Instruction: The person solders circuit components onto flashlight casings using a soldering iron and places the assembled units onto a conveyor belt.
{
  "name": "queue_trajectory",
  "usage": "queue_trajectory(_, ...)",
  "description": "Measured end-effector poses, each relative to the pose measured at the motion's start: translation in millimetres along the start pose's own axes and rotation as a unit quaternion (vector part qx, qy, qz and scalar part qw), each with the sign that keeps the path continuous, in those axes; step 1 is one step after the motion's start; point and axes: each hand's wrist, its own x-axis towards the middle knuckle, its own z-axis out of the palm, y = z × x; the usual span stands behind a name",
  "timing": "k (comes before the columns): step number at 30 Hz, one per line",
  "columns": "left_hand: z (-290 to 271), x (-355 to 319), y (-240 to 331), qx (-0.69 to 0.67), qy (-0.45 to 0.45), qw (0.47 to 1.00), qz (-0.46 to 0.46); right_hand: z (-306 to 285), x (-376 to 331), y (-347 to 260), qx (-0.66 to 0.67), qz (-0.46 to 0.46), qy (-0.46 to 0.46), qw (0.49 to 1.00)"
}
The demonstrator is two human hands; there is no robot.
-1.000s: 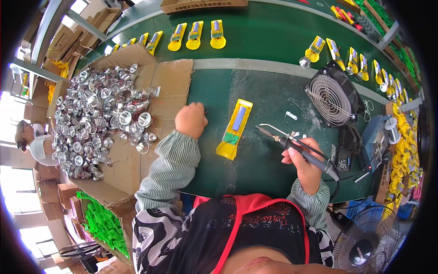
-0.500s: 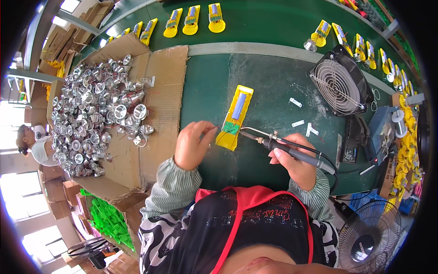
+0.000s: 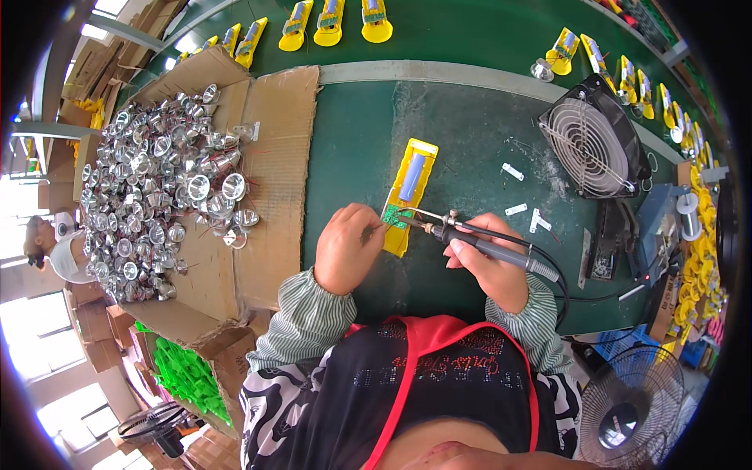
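Observation:
A yellow plastic housing (image 3: 398,244) lies lengthwise on the green bench. A blue cylindrical battery (image 3: 412,178) sits in its upper part, a small green circuit board (image 3: 392,217) below it. My right hand (image 3: 493,266) is closed around a soldering iron (image 3: 489,249) with a thin metal tube alongside; its tip reaches the circuit board. At the board's left edge, my left hand (image 3: 348,249) has thumb and forefinger pinched together. What those fingers hold is too small to make out.
A cardboard box (image 3: 274,180) of silvery reflector cups (image 3: 149,188) stands at left. Right of the housing lie small white strips (image 3: 513,171), a framed fan (image 3: 587,145) and a solder spool (image 3: 688,205). Yellow housings (image 3: 329,23) line the far green surface. Another person (image 3: 66,254) is at far left.
My right hand has brought the iron's tip left onto the circuit board. My left hand has shifted right, closer to the board. The whole view has moved slightly.

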Motion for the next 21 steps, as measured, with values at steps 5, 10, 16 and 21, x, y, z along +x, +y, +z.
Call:
queue_trajectory(5, 1, 0, -1, -0.018, -0.001, 1.0, -0.005, -1, 3, 1, 0.0, 0.009, -0.005, 1.0)
queue_trajectory(10, 0, 2, 2, -0.024, -0.012, 0.999, -0.028, 0, 3, 2, 0.004, 0.016, 0.01, 1.0)
queue_trajectory(16, -1, 2, 1, -0.011, -0.012, 1.0, -0.015, -6, -2, -4, 0.016, 0.009, 0.029, 0.999)
queue_trajectory(21, 0, 1, -2, -0.005, -0.005, 1.0, 0.013, -12, -7, -9, -0.016, 0.003, 0.034, 0.999)
